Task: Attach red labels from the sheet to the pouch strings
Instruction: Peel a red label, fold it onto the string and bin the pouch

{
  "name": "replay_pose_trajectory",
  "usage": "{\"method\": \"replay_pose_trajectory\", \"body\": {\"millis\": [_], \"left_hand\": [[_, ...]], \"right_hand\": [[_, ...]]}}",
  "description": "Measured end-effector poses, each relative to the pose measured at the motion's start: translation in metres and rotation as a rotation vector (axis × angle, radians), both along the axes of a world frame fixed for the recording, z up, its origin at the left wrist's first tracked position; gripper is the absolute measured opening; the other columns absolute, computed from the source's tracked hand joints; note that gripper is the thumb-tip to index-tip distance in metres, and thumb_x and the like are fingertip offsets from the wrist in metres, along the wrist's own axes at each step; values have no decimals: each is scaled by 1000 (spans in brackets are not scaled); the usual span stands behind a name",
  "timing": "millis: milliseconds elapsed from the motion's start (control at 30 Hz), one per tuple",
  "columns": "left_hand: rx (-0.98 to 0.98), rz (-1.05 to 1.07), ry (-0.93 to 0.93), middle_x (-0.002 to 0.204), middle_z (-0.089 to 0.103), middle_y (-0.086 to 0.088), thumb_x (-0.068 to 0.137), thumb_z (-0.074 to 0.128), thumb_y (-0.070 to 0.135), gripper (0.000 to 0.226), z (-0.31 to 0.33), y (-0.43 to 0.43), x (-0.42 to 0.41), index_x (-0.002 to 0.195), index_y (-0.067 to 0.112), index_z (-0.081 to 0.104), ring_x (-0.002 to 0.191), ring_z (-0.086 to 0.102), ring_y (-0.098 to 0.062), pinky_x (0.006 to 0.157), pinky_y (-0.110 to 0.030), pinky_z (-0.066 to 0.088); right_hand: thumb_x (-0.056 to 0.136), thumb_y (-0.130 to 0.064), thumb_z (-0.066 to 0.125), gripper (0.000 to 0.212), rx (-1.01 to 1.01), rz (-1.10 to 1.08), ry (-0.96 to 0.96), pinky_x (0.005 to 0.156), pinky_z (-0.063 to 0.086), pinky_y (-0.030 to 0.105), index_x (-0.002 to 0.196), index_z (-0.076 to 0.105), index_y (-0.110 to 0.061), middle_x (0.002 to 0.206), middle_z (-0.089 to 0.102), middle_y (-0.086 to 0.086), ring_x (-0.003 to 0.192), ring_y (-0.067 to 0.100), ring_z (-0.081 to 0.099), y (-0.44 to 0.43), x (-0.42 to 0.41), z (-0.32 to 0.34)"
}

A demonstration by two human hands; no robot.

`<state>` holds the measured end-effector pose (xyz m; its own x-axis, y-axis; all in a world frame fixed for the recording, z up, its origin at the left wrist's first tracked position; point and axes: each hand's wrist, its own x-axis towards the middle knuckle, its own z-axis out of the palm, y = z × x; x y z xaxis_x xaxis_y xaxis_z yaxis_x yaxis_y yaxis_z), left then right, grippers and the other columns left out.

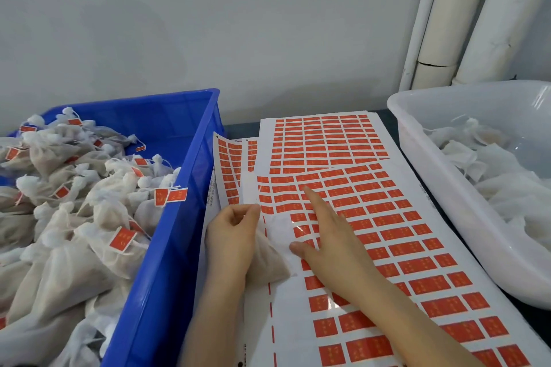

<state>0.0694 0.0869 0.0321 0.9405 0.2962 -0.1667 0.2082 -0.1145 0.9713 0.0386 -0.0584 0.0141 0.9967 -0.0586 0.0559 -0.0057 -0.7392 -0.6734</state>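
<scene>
Label-picking is the step judged to be in hand: the right hand (pixel 331 235) is laid open and flat on the top label sheet (pixel 396 241), index finger stretched toward a red label (pixel 310 186) in the upper rows, with nothing gripped, while the left hand (pixel 231 235) is closed around a pouch (pixel 268 265) that lies on a stripped patch of the sheet's left side, its string apparently pinched at the fingertips. One label corner is best lifted by a fingernail and peeled slowly, then folded around the string. Labelled pouches are heaped in the blue crate (pixel 185 188) on the left; unlabelled ones are seen in the white tub (pixel 417 140) on the right.
</scene>
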Motion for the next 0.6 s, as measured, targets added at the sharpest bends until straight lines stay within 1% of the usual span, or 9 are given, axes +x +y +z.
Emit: {"method": "replay_pose_trajectory", "body": {"millis": [67, 167, 300, 367, 433, 500, 533, 600], "left_hand": [[9, -2, 5, 87, 53, 23, 90, 60, 31, 5, -1, 2, 3, 86, 31, 58, 75, 52, -3, 71, -25, 45], [-20, -12, 7, 92, 57, 20, 90, 62, 31, 2, 0, 4, 5, 89, 30, 60, 82, 56, -6, 75, -30, 48], [-91, 4, 3, 93, 60, 19, 89, 61, 32, 1, 5, 3, 2, 89, 31, 61, 85, 60, -9, 63, -24, 49], [-110, 9, -9, 92, 61, 18, 90, 60, 33, 2, 8, 0, 1, 91, 31, 60, 84, 61, -9, 62, -23, 49], [-122, 11, -29, 93, 62, 18, 90, 59, 35, 4, 10, -2, 0, 92, 31, 60, 85, 61, -9, 65, -25, 51], [-132, 10, -56, 95, 62, 19, 90, 58, 36, 6, 11, -4, -2, 93, 31, 61, 87, 60, -8, 67, -25, 51], [-131, 8, -75, 95, 61, 20, 90, 58, 35, 6, 12, -5, -3, 93, 31, 61, 87, 59, -7, 67, -23, 50], [-121, 3, -116, 94, 60, 22, 90, 58, 34, 5, 12, -5, -5, 93, 31, 61, 87, 58, -4, 65, -20, 46]], "right_hand": [[84, -49, 58, 80, 30, 13, 27, 109, 32, 39, 139, -1, -50, 151, 20, -17, 138, 13, 27, -3, 2, 3], [87, -46, 54, 67, 88, -26, 22, 102, 39, 34, 141, 15, -45, 147, 31, -15, 133, 12, 37, -9, 6, 12], [91, -38, 53, 47, -17, -64, -36, 101, 38, 29, 136, 39, -34, 140, 43, -12, 126, 11, 45, -15, 12, 30], [92, -33, 53, 39, -45, -67, -96, 100, 38, 25, 131, 48, -30, 136, 49, -10, 121, 10, 48, -12, 16, 39], [91, -31, 55, 35, 6, -54, -176, 94, 38, 16, 125, 55, -29, 129, 54, -10, 112, 6, 53, -2, 20, 45], [88, -33, 58, 33, 75, -26, -230, 83, 34, 5, 121, 58, -28, 122, 58, -11, 97, -2, 53, 11, 22, 48], [87, -34, 59, 33, 94, -17, -247, 80, 32, 3, 119, 59, -27, 119, 59, -11, 92, -3, 50, 17, 23, 48], [85, -36, 61, 32, 129, -26, -279, 78, 32, 1, 116, 60, -25, 116, 60, -11, 91, -4, 49, 26, 21, 44]]}}
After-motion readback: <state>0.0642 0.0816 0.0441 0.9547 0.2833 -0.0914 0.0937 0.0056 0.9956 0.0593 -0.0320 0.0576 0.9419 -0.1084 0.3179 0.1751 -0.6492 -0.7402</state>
